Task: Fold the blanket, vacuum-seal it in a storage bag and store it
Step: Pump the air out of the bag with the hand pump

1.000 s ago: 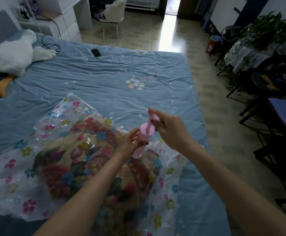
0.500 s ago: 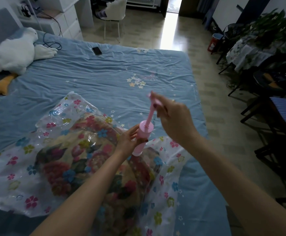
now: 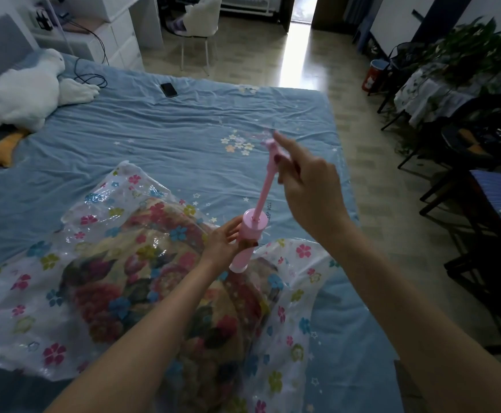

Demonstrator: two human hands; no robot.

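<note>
A folded floral blanket (image 3: 142, 287) lies inside a clear storage bag (image 3: 25, 308) printed with small flowers, on the blue bed (image 3: 154, 138). A pink hand pump (image 3: 247, 236) stands tilted on the bag, its foot pressed onto the bag above the blanket. My left hand (image 3: 222, 242) grips the pump's barrel. My right hand (image 3: 306, 189) holds the handle at the top of the pump's rod (image 3: 263, 192), which is drawn far out of the barrel.
A white goose plush (image 3: 19, 96) lies at the bed's far left, with a black cable (image 3: 91, 76) and a phone (image 3: 168, 89) near the far edge. A chair (image 3: 198, 28) stands beyond the bed. Dark chairs, a table and plants (image 3: 467, 52) line the right side.
My right hand has pulled the pump's handle up and away, drawing the rod far out of the barrel. My left hand has kept hold of the barrel on the bag.
</note>
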